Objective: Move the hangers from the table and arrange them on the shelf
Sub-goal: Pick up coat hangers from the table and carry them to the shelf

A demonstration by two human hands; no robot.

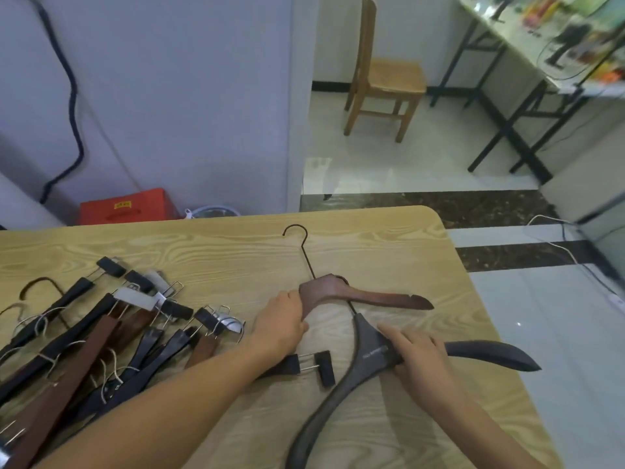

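Observation:
A reddish-brown wooden hanger [372, 296] with a dark wire hook lies on the light wood table [389, 238]. My left hand [280, 323] grips its left arm. A dark grey hanger [345, 394] lies just in front of it, one arm reaching past the table's right edge. My right hand [416, 353] grips it near its middle. A pile of dark and brown clip hangers [111, 336] covers the table's left part. One clip hanger [311, 365] pokes out from under my left wrist. No shelf is in view.
Beyond the table stand a red box [125, 208] on the floor, a grey wall panel with a black cable, a wooden chair [382, 79], and a cluttered folding table [541, 45] at the far right. White cables [561, 248] run across the tiled floor to the right.

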